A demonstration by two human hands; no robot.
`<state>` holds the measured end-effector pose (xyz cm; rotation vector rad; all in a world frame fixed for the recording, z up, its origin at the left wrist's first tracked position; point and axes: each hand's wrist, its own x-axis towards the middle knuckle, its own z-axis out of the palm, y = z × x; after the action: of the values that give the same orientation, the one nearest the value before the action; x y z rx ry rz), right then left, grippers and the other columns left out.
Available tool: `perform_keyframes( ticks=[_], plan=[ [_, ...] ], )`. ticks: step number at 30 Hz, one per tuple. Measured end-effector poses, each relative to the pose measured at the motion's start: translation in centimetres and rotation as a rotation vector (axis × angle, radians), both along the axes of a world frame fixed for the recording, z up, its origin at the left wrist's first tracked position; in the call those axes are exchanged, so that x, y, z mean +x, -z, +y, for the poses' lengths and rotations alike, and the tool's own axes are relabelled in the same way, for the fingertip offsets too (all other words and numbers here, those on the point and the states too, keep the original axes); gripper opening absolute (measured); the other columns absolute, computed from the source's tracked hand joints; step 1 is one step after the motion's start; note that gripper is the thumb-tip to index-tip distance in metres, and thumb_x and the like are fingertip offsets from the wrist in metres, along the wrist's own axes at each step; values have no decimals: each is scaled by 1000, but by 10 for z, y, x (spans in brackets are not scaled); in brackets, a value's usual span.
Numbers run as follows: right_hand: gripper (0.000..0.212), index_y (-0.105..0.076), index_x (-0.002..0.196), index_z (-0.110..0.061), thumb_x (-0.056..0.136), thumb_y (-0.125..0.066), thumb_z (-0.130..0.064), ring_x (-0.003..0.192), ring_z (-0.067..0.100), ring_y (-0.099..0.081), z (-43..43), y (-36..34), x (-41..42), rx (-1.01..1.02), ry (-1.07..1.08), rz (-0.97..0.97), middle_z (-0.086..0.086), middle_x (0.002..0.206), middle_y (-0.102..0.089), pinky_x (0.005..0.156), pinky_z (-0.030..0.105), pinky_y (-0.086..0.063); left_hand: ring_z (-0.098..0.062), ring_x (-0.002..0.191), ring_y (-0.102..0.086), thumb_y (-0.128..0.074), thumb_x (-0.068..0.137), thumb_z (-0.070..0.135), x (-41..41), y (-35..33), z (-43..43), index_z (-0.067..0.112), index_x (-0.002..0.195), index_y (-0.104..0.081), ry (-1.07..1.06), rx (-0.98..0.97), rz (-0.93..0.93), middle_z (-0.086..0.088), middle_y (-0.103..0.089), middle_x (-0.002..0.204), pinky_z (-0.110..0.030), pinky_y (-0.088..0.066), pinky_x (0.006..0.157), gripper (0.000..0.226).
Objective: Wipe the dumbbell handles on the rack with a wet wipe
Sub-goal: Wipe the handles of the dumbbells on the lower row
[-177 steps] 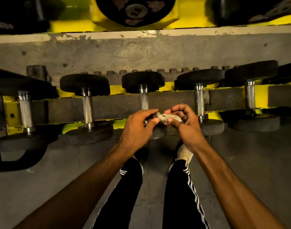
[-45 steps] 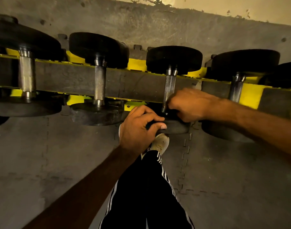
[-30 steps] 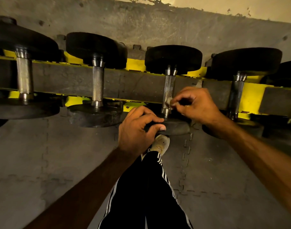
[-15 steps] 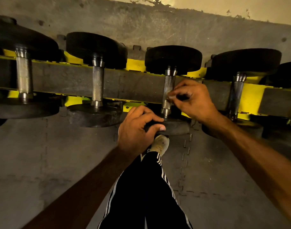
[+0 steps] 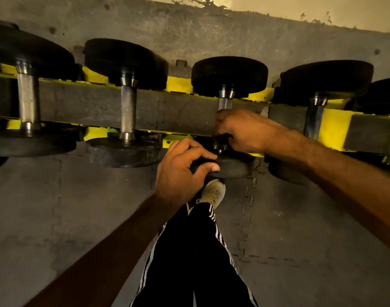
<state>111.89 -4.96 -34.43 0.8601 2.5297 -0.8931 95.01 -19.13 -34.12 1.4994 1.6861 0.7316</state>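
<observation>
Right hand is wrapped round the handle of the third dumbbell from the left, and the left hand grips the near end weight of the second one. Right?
Not quite. In the head view the left hand grips the near end weight of the third dumbbell, the same one whose handle the right hand is wrapped round, not the second.

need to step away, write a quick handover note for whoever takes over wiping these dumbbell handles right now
Left hand grips the near plate of the third dumbbell from the left, steadying it.
Right hand wraps its handle; the wipe is hidden, likely under the fingers.
This handle is mid-wipe.
Left neighbour handle and right neighbour handle on the rack: cannot tell if wiped.
</observation>
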Motion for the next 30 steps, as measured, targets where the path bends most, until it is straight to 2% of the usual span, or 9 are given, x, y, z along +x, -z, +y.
perform_keyframes(
  ticks=[4, 6, 9, 13, 18, 22, 24, 27, 30],
  plan=[
    [14, -72, 91, -15, 90, -59, -21, 89, 24, -59, 13, -3, -4, 219, 181, 30, 4, 97, -56, 65, 30, -37, -18, 99, -58, -78, 78, 34, 1, -1, -1, 27, 93, -78, -16, -10, -3, 8, -62, 96, -43, -50, 81, 17],
    [13, -68, 100, -14, 91, -59, -18, 91, 27, -61, 3, -7, -13, 169, 89, -16, 7, 102, -59, 66, 31, -38, -18, 99, -58, -79, 77, 32, 2, -2, -1, 26, 93, -78, -20, -17, 0, 8, -62, 96, -42, -50, 81, 17],
    [25, -57, 115, -12, 91, -58, -20, 94, 26, -61, -10, -14, -25, 103, -128, -163, 6, 107, -58, 66, 29, -34, -18, 100, -58, -80, 77, 32, 2, -2, 0, 26, 93, -78, -9, -21, -1, 7, -63, 97, -41, -50, 82, 17],
    [22, -58, 113, -8, 92, -54, -14, 95, 35, -63, 7, -14, -30, 262, -13, -190, 12, 104, -64, 65, 33, -34, -18, 100, -58, -77, 78, 37, 1, -2, -1, 27, 94, -77, -11, -29, -8, 9, -62, 97, -41, -49, 83, 18],
    [23, -58, 112, -10, 95, -52, -24, 92, 27, -62, -7, -17, -36, 105, -181, -159, 8, 102, -61, 68, 28, -35, -16, 100, -57, -77, 77, 37, 2, -6, 0, 27, 92, -77, -14, -35, -1, 11, -61, 97, -38, -49, 82, 19],
    [21, -69, 98, -11, 94, -55, -26, 88, 26, -63, 17, -7, -12, 214, 175, 2, 8, 98, -63, 67, 35, -49, -15, 101, -56, -76, 79, 38, 1, -5, 1, 29, 94, -77, -5, -53, 0, 11, -60, 97, -39, -49, 82, 18],
    [16, -75, 97, -12, 93, -63, -22, 85, 20, -63, 3, -10, 1, 208, 335, 129, 6, 95, -68, 70, 31, -50, -15, 101, -56, -77, 78, 36, 2, -5, 0, 28, 94, -77, -17, -45, -3, 11, -61, 96, -38, -49, 82, 17],
    [3, -72, 90, -17, 86, -72, -18, 79, 13, -64, -34, -10, 11, 47, 461, 159, 0, 86, -69, 69, 26, -49, -15, 100, -56, -76, 78, 37, 3, -5, 0, 27, 94, -77, -16, -42, -7, 10, -61, 96, -35, -48, 83, 19],
    [13, -70, 85, -24, 84, -75, -12, 83, 11, -67, -40, 6, 16, -53, 741, 180, -4, 88, -70, 75, 27, -54, -15, 100, -56, -72, 79, 41, 1, -5, 0, 27, 94, -77, -3, -34, 1, 10, -61, 96, -38, -49, 81, 21]
  ],
)
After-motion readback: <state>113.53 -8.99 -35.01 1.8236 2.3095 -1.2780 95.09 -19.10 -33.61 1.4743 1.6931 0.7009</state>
